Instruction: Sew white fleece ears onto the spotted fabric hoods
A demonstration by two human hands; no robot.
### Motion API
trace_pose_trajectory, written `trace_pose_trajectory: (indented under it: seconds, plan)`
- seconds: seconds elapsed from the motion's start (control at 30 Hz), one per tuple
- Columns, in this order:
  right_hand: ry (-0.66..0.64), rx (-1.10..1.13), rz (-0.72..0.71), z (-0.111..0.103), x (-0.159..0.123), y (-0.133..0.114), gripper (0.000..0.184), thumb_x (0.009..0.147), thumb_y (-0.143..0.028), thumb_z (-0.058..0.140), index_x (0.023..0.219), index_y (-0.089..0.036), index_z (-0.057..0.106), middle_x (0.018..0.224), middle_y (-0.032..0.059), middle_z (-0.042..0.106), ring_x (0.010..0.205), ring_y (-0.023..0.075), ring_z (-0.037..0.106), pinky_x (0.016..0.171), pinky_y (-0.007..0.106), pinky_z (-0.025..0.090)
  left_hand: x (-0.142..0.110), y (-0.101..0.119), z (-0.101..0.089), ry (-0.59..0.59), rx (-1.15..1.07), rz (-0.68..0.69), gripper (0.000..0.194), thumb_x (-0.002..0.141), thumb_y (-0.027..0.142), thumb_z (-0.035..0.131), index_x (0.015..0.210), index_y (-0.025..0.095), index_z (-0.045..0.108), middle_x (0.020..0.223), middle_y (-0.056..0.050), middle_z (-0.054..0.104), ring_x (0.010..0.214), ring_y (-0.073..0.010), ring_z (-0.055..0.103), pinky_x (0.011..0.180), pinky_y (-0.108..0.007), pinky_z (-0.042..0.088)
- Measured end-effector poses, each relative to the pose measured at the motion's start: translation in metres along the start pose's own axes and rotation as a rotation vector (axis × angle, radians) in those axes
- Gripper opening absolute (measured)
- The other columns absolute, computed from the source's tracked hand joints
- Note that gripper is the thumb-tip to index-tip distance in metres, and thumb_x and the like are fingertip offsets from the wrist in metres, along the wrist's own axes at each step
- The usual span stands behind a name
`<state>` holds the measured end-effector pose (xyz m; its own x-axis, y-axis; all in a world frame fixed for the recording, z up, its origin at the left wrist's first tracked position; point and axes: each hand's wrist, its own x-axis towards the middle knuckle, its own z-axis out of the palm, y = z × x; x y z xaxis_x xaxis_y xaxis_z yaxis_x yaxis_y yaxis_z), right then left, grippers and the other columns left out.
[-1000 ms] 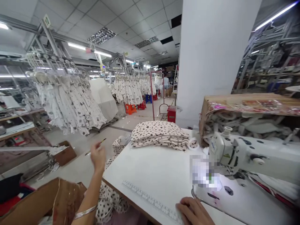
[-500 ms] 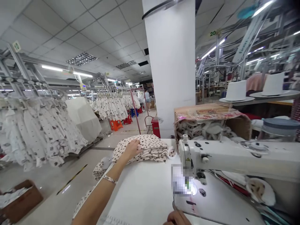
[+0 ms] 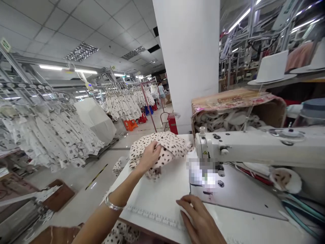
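A stack of cream fabric pieces with dark spots (image 3: pixel 144 144) lies on the white sewing table (image 3: pixel 152 195). My left hand (image 3: pixel 151 154) is closed on the upper spotted fabric piece (image 3: pixel 174 147), lifting its near edge so that it folds up off the stack. The bracelet (image 3: pixel 113 203) sits on my left wrist. My right hand (image 3: pixel 196 215) is over the table near its front edge, fingers apart and bent, holding nothing. Just beyond it stands the white sewing machine (image 3: pixel 243 147), its needle area lit and blurred out.
Behind the machine stands a cardboard box (image 3: pixel 269 105) of white fabric strips. Teal-handled scissors (image 3: pixel 302 211) lie on the right. A printed ruler (image 3: pixel 154 217) runs along the table front. White garments (image 3: pixel 50 135) hang at left. A brown box (image 3: pixel 59 195) is on the floor.
My left hand has taken hold of the top spotted piece and pulled its edge up toward me. My right hand has come further into view over the table. The view has shifted.
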<state>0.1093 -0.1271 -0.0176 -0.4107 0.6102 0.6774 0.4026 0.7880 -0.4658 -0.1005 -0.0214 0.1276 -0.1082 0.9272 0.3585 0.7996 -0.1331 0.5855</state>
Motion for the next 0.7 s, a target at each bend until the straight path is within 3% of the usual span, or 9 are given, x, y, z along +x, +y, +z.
trace_pose_trajectory:
  seconds: [0.1,0.23,0.4,0.5,0.57,0.63,0.7]
  plan:
    - [-0.011,-0.016,0.044,-0.009,0.007,-0.008,0.033,0.091,-0.011,0.041,0.121,-0.023,0.048,0.111,0.0108,0.055,0.101,0.0206,0.06,0.078,0.032,0.055,-0.038,-0.006,-0.004,-0.074,-0.156,-0.097,0.031,0.087,0.042,0.044,0.067,0.021,0.035,0.061,0.005,0.04,0.056,-0.0119,0.042,0.055,-0.022,0.036]
    - [-0.121,-0.011,0.096,-0.003,0.01,-0.014,0.04,0.088,-0.01,0.042,0.125,-0.024,0.047,0.117,0.0098,0.056,0.106,0.0212,0.059,0.083,0.033,0.054,-0.071,-0.025,-0.021,-0.082,-0.325,-0.216,0.035,0.089,0.053,0.038,0.074,0.022,0.037,0.065,0.004,0.044,0.055,-0.0127,0.045,0.053,-0.022,0.039]
    - [-0.137,-0.112,0.121,0.022,0.02,-0.014,0.053,0.079,-0.012,0.051,0.131,-0.023,0.046,0.122,0.0113,0.056,0.109,0.0248,0.058,0.083,0.033,0.053,-0.093,-0.031,-0.038,-0.039,-0.356,-0.185,0.036,0.086,0.054,0.048,0.075,0.02,0.045,0.066,0.004,0.045,0.061,-0.0139,0.046,0.058,-0.022,0.039]
    - [-0.254,-0.206,0.13,0.031,0.036,-0.012,0.07,0.07,-0.01,0.057,0.138,-0.019,0.043,0.11,0.0124,0.064,0.096,0.0276,0.064,0.068,0.032,0.053,-0.104,-0.023,-0.044,-0.138,-0.278,-0.125,0.024,0.084,0.044,0.054,0.079,0.021,0.051,0.071,0.003,0.051,0.069,-0.0158,0.051,0.064,-0.023,0.04]
    - [-0.36,-0.234,0.124,0.03,0.052,-0.009,0.058,0.064,-0.005,0.058,0.121,-0.019,0.059,0.088,0.0083,0.069,0.077,0.0263,0.066,0.057,0.03,0.048,-0.109,-0.017,-0.048,-0.262,-0.215,-0.106,0.013,0.077,0.033,0.06,0.083,0.021,0.056,0.076,0.002,0.057,0.075,-0.0176,0.055,0.068,-0.024,0.042]
    - [-0.393,-0.23,0.106,0.024,0.075,-0.006,0.036,0.06,-0.001,0.057,0.089,-0.021,0.067,0.071,0.0032,0.068,0.064,0.0228,0.065,0.053,0.027,0.043,-0.11,-0.016,-0.054,-0.312,-0.183,-0.109,0.007,0.073,0.026,0.06,0.078,0.021,0.059,0.077,0.001,0.061,0.077,-0.0187,0.057,0.069,-0.025,0.044]
    - [-0.37,-0.199,0.088,0.012,0.106,-0.004,0.026,0.064,0.0,0.054,0.074,-0.022,0.065,0.065,-0.0003,0.065,0.059,0.0183,0.063,0.051,0.024,0.04,-0.105,-0.022,-0.064,-0.193,-0.184,-0.118,0.01,0.075,0.029,0.057,0.073,0.021,0.06,0.077,0.0,0.063,0.077,-0.0197,0.059,0.07,-0.026,0.045]
